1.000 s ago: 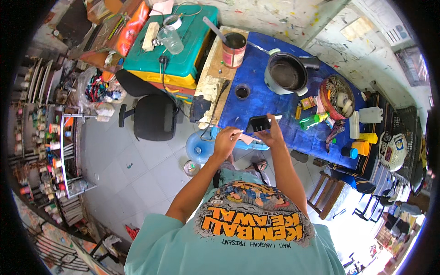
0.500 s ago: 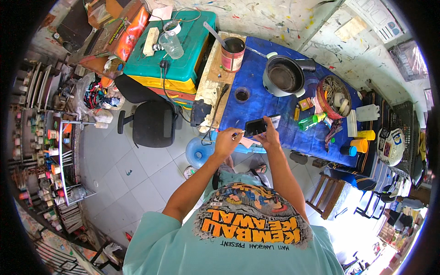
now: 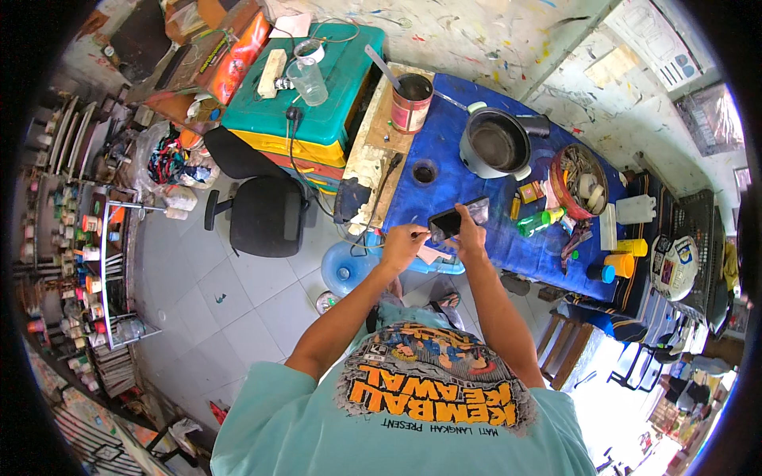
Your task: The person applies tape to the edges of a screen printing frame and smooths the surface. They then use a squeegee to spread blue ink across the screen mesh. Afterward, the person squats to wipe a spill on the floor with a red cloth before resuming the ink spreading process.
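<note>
My right hand [image 3: 470, 235] is closed on a dark phone [image 3: 444, 224] with a shiny pale upper part, held above the near edge of the blue-covered table [image 3: 405, 206]. My left hand [image 3: 403, 244] is pinched on a small light cable end [image 3: 421, 236] beside the phone's left end; whether it touches the phone I cannot tell. A thin cable loops below that hand. Behind my hands are a dark hole [image 3: 425, 173], a grey pot [image 3: 495, 141] and a red can with a metal strip [image 3: 409, 115].
Left are a black chair [image 3: 262, 210], stacked drawers with green top [image 3: 254, 119] and a rack of paint jars [image 3: 95, 270]. Right are a round tin of tools [image 3: 578, 178], a green bottle [image 3: 536, 222], yellow cups [image 3: 623, 263] and a wooden stool [image 3: 559, 349]. A blue water bottle [image 3: 343, 270] lies below.
My left hand has moved slightly right, closer to the phone's end, then stayed there. The phone is tilted somewhat differently in my right hand. The whole view has shifted slightly downward.
</note>
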